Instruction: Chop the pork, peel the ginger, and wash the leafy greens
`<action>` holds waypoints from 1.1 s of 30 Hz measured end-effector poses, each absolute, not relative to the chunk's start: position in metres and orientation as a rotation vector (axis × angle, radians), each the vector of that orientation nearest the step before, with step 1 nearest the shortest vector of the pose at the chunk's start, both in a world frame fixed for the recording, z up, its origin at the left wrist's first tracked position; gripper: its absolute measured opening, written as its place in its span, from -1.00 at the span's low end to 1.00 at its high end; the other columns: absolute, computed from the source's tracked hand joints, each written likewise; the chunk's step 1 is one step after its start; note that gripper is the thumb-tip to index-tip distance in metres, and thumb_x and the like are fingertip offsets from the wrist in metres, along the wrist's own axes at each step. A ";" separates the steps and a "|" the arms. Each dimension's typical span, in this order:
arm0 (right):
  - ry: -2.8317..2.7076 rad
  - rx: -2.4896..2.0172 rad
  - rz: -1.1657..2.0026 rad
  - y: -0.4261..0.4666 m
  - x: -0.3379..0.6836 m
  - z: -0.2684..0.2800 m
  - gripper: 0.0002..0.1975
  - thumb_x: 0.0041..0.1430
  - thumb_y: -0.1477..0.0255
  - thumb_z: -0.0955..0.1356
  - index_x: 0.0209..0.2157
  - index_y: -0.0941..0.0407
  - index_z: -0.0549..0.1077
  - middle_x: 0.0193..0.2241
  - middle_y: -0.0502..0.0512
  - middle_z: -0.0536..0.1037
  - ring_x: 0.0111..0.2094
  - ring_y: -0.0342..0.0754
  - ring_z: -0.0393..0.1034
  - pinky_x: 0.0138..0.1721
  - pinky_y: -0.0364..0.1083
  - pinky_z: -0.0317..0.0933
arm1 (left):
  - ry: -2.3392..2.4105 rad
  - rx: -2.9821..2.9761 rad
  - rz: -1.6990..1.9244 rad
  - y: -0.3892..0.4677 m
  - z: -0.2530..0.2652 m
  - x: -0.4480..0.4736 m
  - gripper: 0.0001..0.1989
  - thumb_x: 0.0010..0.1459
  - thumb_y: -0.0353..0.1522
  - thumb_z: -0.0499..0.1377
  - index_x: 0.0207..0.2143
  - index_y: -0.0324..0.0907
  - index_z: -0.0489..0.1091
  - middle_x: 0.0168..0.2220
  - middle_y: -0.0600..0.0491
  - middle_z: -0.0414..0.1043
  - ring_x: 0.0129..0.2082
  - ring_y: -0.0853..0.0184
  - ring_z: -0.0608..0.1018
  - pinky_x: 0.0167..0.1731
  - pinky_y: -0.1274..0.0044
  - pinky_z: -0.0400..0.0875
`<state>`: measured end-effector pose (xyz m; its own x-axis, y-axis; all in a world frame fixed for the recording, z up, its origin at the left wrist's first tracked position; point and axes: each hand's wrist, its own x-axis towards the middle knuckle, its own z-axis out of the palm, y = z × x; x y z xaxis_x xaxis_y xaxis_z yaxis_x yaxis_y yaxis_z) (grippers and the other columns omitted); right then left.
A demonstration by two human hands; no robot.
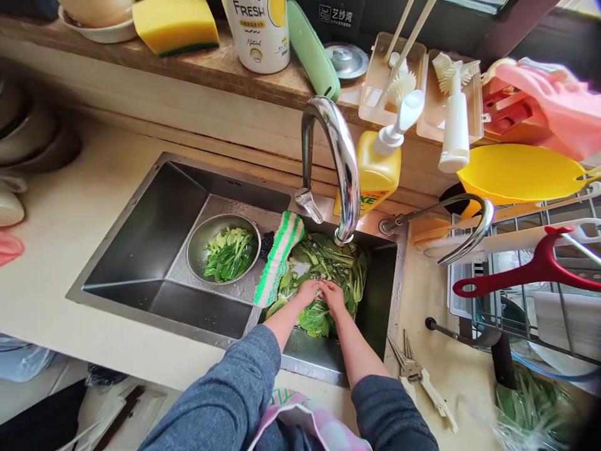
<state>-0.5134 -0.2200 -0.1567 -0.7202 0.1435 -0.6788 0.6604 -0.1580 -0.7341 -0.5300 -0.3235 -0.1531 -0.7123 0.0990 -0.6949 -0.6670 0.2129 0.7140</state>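
Observation:
My left hand point(307, 293) and my right hand point(332, 297) meet over the right basin of the sink. Their fingers are closed together around a leafy green point(315, 318), whose broad leaves hang below them. More leafy greens point(323, 254) fill the basin around my hands, lying in what looks like water. In the left basin, a round metal bowl point(191, 257) holds a smaller heap of greens point(230, 254). A green and white striped cloth point(280, 258) drapes over the divider, left of my hands. My fingertips are partly hidden by my hands.
Above the right basin arches a chrome faucet point(335, 144). Beside it stands a yellow pump bottle point(378, 172). Kitchen scissors point(420, 376) lie on the counter at right, near a dish rack point(516, 300) with a red peeler-like tool point(530, 275) on it. A sponge point(176, 25) rests on the ledge.

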 end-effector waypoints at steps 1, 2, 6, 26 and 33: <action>1.753 0.923 -1.937 -0.220 -0.513 -0.157 -0.65 -0.26 0.16 0.41 -0.46 0.13 0.42 -0.52 -0.01 0.50 -0.62 -0.20 0.27 -0.53 -0.15 0.26 | 1.863 -0.520 1.545 -0.323 -0.151 -0.530 -0.75 0.09 -0.33 0.08 -0.60 -0.23 0.23 -0.68 0.19 0.17 -0.66 0.48 0.28 -0.60 0.61 0.22; 1.759 0.930 -1.935 -0.220 -0.513 -0.157 -0.66 -0.25 0.16 0.41 -0.48 0.13 0.42 -0.54 -0.01 0.49 -0.63 -0.20 0.27 -0.52 -0.14 0.27 | 1.862 -0.512 1.529 -0.324 -0.150 -0.530 -0.75 0.11 -0.34 0.06 -0.60 -0.23 0.23 -0.68 0.19 0.16 -0.66 0.48 0.28 -0.60 0.60 0.24; 1.790 0.905 -1.907 -0.222 -0.510 -0.156 -0.68 -0.23 0.17 0.40 -0.50 0.13 0.40 -0.50 0.02 0.51 -0.61 -0.17 0.32 -0.51 -0.12 0.28 | 1.886 -0.477 1.447 -0.325 -0.146 -0.529 -0.79 0.11 -0.37 0.06 -0.57 -0.23 0.24 -0.68 0.19 0.16 -0.67 0.47 0.31 -0.59 0.59 0.28; 2.422 0.527 -1.233 -0.208 -0.547 -0.104 -0.72 0.09 0.31 0.26 -0.20 0.11 0.46 -0.23 0.16 0.54 -0.16 0.00 0.40 -0.11 -0.08 0.18 | 1.926 -0.165 1.268 -0.329 -0.099 -0.533 -0.92 0.10 -0.47 -0.03 -0.38 -0.21 0.24 -0.58 0.14 0.24 -0.60 0.45 0.28 -0.54 0.59 0.19; 2.460 0.504 -1.122 -0.249 -0.598 -0.122 -0.78 -0.12 0.36 0.42 -0.35 0.12 0.45 -0.26 0.21 0.52 -0.21 0.05 0.40 -0.25 -0.07 0.20 | 1.778 -0.160 1.473 -0.380 -0.016 -0.513 -0.86 0.10 -0.35 -0.01 -0.27 -0.17 0.23 -0.55 0.19 0.28 -0.67 0.53 0.22 -0.65 0.66 0.10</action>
